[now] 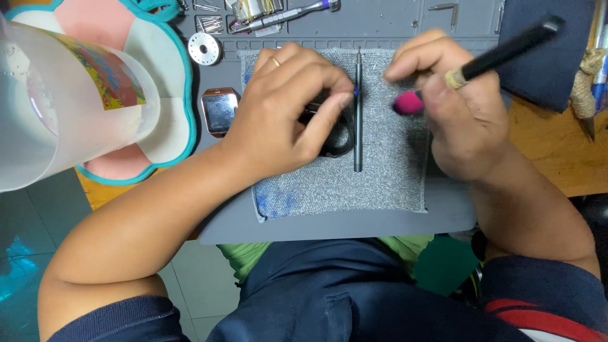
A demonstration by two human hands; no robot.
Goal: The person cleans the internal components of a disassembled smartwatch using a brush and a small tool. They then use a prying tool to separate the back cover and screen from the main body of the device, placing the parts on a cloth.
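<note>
left hand (pixel 288 104), ring on one finger, curls down over a black watch (pixel 335 136) and pins it near the middle of the grey cloth (pixel 354 190), thumb pressed to its edge. right hand (pixel 453 104) closes around a black-handled brush (pixel 500 54) whose pink tip sits just beside the watch, toward the cloth's right edge. a slim grey screwdriver (pixel 358 114) lies lengthwise between the hands; a square smartwatch (pixel 220 111) rests on the grey mat (pixel 329 225) off the cloth's left edge.
</note>
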